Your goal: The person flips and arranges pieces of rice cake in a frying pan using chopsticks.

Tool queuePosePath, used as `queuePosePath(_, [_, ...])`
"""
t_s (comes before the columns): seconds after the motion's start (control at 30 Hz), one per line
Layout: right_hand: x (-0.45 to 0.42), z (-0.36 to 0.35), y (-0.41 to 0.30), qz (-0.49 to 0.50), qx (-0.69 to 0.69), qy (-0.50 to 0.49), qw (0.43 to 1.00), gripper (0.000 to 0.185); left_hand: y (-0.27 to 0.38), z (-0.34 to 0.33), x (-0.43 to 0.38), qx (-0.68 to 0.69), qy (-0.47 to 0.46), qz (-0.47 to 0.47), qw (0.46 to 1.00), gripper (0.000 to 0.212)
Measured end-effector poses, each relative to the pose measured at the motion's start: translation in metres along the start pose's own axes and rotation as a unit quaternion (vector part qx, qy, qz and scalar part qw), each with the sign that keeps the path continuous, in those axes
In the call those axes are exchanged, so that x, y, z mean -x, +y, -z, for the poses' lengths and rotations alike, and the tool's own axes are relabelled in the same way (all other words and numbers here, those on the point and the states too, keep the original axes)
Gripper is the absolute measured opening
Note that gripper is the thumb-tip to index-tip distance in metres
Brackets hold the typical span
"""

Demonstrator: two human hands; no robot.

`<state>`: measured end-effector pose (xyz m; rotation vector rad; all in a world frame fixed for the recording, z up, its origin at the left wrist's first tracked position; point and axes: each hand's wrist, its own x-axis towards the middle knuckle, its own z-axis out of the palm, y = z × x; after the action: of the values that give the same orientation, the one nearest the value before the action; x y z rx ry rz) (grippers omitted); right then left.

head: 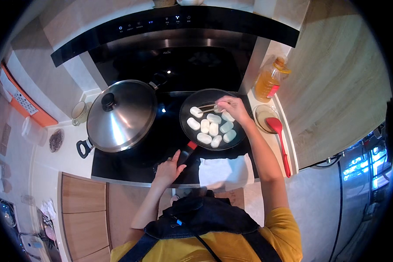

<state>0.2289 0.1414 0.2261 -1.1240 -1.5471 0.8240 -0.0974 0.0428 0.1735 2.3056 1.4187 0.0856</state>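
Observation:
In my right hand (234,108) is a pair of wooden chopsticks (209,108), reaching over a dark frying pan (185,121). Their tips touch a white oval dough piece (196,112) at the pan's left side. Several similar white pieces (213,129) lie spread over the pan's base, one partly hidden under my fingers. My left hand (167,172) is at the end of the pan's black handle (186,155), which runs between thumb and index finger. A white cloth (226,170) lies at the hob's front edge, below the pan.
Left of the pan stands a large lidded steel wok (126,118). To the right are an oil bottle (269,83), a glass dish (260,113) and a red spatula (281,140) resting on it. A cup (79,111) stands beside the wok. The range hood (170,23) hangs at the back.

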Motion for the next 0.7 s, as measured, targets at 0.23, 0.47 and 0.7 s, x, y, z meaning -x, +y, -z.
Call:
queuePosePath(0.23, [-0.014,0.005,-0.009,0.022,0.147,-0.024,0.989,0.015,-0.002,0.0,-0.001,0.012,0.002,-0.008,1.0,0.066])
queuePosePath(0.47, [0.005,-0.004,-0.001,0.008,0.118,0.051,0.992,0.016,-0.014,0.014,-0.018,0.51,-0.258,0.087,0.816,0.052])
queuePosePath(0.7, [0.069,0.006,-0.034,0.038,-0.031,0.22,0.974,0.015,-0.009,-0.023,-0.011,0.591,-0.295,0.117,0.741,0.026])
